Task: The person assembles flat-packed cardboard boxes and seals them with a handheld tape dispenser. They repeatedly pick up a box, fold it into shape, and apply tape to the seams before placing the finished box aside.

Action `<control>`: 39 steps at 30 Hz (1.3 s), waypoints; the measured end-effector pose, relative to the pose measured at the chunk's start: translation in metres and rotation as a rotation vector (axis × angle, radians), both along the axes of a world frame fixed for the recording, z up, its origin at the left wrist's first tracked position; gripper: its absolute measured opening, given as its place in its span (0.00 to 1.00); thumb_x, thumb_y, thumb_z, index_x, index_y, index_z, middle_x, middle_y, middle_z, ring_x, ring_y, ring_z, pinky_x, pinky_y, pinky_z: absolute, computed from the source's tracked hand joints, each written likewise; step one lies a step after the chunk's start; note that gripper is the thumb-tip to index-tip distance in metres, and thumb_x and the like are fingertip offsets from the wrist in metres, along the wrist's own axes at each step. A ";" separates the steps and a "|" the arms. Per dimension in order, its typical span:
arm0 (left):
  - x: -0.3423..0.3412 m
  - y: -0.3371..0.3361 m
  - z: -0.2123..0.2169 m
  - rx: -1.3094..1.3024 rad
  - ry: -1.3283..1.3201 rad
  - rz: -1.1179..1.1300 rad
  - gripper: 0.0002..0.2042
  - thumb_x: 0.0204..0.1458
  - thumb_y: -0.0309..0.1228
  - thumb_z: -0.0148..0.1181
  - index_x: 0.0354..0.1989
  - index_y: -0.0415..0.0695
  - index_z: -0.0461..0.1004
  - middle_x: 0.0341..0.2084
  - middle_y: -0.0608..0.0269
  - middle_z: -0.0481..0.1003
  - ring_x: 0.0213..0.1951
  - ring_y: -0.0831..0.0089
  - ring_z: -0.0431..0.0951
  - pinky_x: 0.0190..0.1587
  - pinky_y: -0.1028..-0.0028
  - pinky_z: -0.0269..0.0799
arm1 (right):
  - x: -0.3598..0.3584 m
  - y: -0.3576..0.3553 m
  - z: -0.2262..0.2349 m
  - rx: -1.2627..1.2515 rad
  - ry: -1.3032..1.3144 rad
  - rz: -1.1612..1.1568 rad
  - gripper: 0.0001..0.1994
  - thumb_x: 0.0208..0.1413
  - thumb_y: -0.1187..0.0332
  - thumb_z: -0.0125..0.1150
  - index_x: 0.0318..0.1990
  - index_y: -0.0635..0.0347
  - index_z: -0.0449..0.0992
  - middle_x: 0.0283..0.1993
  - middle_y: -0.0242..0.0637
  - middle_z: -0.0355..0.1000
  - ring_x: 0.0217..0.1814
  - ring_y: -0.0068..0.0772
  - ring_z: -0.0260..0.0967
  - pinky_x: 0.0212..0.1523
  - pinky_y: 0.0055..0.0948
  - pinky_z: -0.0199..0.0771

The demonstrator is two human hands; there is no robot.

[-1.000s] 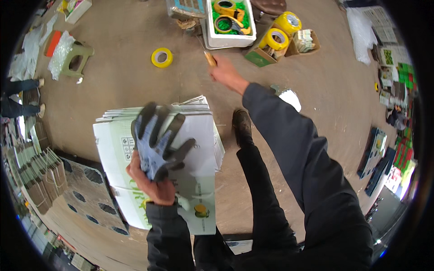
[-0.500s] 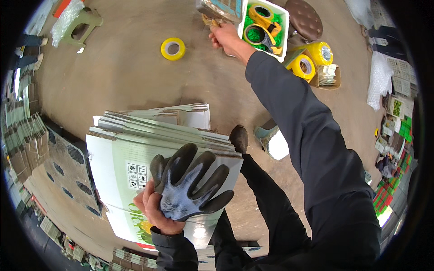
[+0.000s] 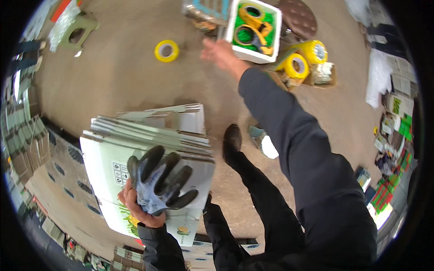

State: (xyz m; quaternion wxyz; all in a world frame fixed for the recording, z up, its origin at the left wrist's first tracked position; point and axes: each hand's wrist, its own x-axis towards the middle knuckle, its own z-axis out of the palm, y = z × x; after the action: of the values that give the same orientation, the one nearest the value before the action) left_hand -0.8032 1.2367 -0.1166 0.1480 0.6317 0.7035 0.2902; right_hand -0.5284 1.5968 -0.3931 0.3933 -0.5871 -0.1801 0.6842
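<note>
Gripping a glove [image 3: 153, 187] in curled fingers, left hand [image 3: 137, 210] sits over flat cartons [image 3: 97, 156]; right hand [image 3: 220, 53] is outstretched beside white box [image 3: 253, 56], fingers apparently spread, though blurred.

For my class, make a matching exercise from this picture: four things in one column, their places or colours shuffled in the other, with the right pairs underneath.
Things:
1. work glove
2. right hand
3. lone tape roll
4. round cushioned seat

Descriptions:
A. yellow, lying on the floor
B. held in the left hand
C. brown
D. beside the white box

Right pairs: 1-B, 2-D, 3-A, 4-C
</note>
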 end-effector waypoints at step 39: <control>0.248 -0.182 0.272 -0.574 -1.279 -0.073 0.25 0.53 0.12 0.55 0.62 0.34 0.68 0.53 0.59 0.76 0.54 0.69 0.76 0.59 0.69 0.71 | 0.122 -0.575 0.567 0.156 0.014 0.070 0.29 0.63 0.63 0.66 0.65 0.72 0.63 0.53 0.38 0.73 0.53 0.25 0.71 0.54 0.28 0.73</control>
State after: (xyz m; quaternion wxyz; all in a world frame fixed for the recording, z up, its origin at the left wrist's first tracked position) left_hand -0.5552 1.0547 0.1556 0.7035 0.2962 0.5054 0.4024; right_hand -0.4067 1.0216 0.1742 0.4150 -0.5430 -0.2507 0.6856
